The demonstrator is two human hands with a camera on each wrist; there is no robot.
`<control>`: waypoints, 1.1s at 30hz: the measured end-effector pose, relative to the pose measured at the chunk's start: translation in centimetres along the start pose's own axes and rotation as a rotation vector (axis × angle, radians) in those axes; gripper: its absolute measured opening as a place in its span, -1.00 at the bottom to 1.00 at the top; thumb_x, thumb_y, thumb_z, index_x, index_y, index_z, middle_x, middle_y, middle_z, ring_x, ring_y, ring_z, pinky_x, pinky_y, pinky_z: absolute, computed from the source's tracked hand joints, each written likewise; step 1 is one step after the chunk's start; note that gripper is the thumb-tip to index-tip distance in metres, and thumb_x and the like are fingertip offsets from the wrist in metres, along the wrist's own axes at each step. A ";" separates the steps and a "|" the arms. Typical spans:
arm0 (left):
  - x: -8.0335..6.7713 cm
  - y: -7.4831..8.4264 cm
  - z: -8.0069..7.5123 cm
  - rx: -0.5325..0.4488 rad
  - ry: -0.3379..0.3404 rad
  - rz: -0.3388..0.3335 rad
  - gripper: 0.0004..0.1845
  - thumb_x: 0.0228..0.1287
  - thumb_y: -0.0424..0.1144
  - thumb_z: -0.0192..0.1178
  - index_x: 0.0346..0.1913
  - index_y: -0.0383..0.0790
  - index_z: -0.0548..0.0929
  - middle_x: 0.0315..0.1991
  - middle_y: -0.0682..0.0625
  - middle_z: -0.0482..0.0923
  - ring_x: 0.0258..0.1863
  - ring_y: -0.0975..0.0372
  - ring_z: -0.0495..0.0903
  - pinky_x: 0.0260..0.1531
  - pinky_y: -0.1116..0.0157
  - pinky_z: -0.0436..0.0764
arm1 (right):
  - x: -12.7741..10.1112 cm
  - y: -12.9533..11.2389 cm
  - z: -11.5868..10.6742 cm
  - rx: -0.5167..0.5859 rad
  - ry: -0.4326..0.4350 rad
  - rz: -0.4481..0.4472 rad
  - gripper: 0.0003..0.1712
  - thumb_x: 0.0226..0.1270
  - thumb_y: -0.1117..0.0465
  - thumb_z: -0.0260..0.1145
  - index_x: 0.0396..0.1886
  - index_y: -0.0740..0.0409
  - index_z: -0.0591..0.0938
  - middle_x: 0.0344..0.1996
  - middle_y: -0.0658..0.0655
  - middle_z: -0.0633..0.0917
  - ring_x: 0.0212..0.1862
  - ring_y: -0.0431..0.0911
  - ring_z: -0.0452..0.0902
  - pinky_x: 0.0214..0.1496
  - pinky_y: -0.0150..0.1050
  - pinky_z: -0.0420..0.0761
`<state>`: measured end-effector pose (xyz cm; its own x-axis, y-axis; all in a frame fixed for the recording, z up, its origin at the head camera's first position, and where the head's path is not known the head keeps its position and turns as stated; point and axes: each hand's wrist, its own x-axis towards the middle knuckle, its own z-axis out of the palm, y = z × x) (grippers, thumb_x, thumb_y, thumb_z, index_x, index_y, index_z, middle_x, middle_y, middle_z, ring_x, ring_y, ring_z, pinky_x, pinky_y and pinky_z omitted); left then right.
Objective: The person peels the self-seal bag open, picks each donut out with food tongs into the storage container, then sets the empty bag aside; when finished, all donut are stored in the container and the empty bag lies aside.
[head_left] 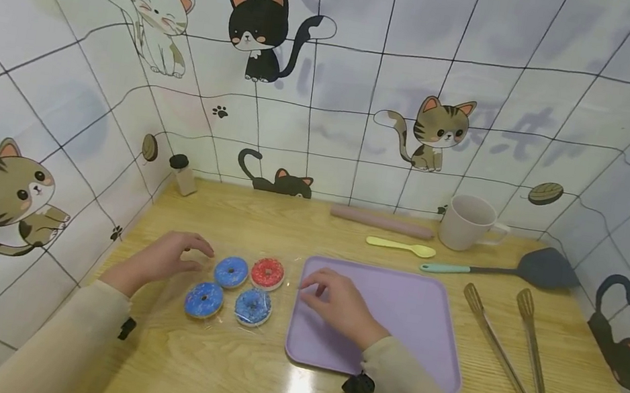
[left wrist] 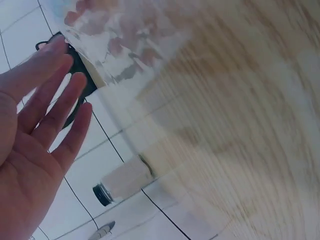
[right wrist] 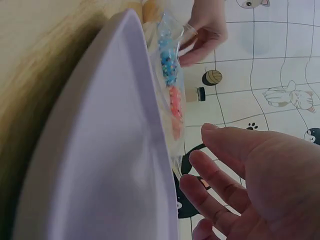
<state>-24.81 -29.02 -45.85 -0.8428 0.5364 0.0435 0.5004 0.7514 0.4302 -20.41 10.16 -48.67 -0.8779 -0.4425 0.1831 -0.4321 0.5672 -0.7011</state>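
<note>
Several ring doughnuts lie in a clear plastic bag (head_left: 234, 288) on the wooden table: three blue ones (head_left: 231, 271) and a red one (head_left: 267, 272). My left hand (head_left: 165, 259) hovers at the bag's left edge with its fingers spread and holds nothing; in the left wrist view the left hand (left wrist: 35, 130) shows straight fingers beside the plastic (left wrist: 115, 35). My right hand (head_left: 336, 301) is over the left part of a lilac tray (head_left: 407, 319), fingertips near the bag's right edge. In the right wrist view the right hand (right wrist: 250, 180) is relaxed and empty beside the tray (right wrist: 110, 165) and bag (right wrist: 170, 75).
Metal tongs (head_left: 512, 348) lie right of the tray. Behind it are a grey spatula (head_left: 524, 268), a yellow spoon (head_left: 402, 246), a pink rolling pin (head_left: 381, 221) and a mug (head_left: 468, 223). A small shaker (head_left: 182, 175) stands in the back left corner. Cat-patterned walls enclose three sides.
</note>
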 end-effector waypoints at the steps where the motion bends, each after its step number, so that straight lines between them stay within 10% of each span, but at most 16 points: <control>1: 0.0 0.4 -0.1 -0.009 0.007 0.003 -0.70 0.23 -0.41 0.46 0.03 -0.21 0.78 0.04 -0.09 0.74 0.10 -0.06 0.67 0.07 -0.10 0.65 | 0.1 -0.2 0.1 0.000 -0.005 0.000 -0.82 0.32 0.18 0.50 -0.10 -0.01 0.78 -0.10 -0.07 0.75 -0.17 -0.11 0.64 -0.12 -0.26 0.56; 10: 1.0 2.7 0.8 -0.082 -0.004 0.049 -0.75 0.21 -0.24 0.51 -0.04 -0.10 0.82 0.00 0.04 0.74 0.03 0.09 0.69 -0.04 -0.02 0.68 | 0.4 -0.7 1.1 -0.071 -0.029 -0.010 -0.70 0.16 0.12 0.61 -0.10 -0.03 0.79 -0.20 -0.06 0.69 -0.20 -0.20 0.56 -0.09 -0.24 0.56; 33: 1.2 1.9 2.2 -0.075 0.006 0.004 -0.95 0.31 -0.16 0.44 -0.24 -0.03 0.82 -0.06 0.14 0.68 0.00 0.17 0.66 -0.04 0.09 0.67 | 0.3 -1.1 1.5 -0.129 -0.052 -0.014 -0.64 0.08 0.08 0.66 -0.11 -0.04 0.79 -0.18 -0.05 0.70 -0.19 -0.16 0.57 -0.09 -0.24 0.55</control>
<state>-24.44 -26.08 -47.00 -0.8420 0.5371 0.0506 0.4878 0.7179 0.4966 -19.92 8.34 -48.92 -0.8614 -0.4842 0.1537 -0.4697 0.6438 -0.6040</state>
